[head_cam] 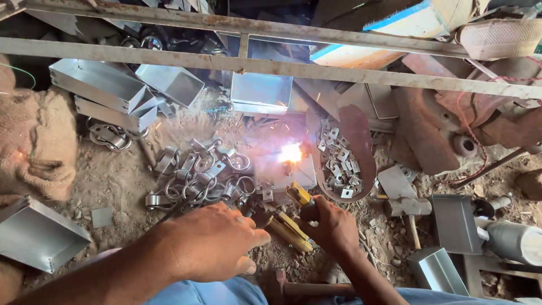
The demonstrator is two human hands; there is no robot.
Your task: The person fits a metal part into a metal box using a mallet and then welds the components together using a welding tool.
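Note:
My right hand (333,229) grips a yellow welding electrode holder (298,195), its tip pointing up at a bright arc with sparks (291,152) on a small grey metal box (305,172). My left hand (212,243) hovers palm down in the foreground with fingers curled; beyond its fingertips lies a second yellow clamp (289,230). I cannot tell whether the left hand touches anything. A heap of shiny metal rings with clamps (197,175) lies on the dirt just beyond the left hand.
A rusty curved tray (367,141) holds several small square metal plates. Galvanised sheet boxes (101,85) stack at upper left, more (34,234) at lower left and lower right. A hammer (409,209) lies right. Rusty angle-iron bars (271,65) cross overhead. Burlap sack (34,141) at left.

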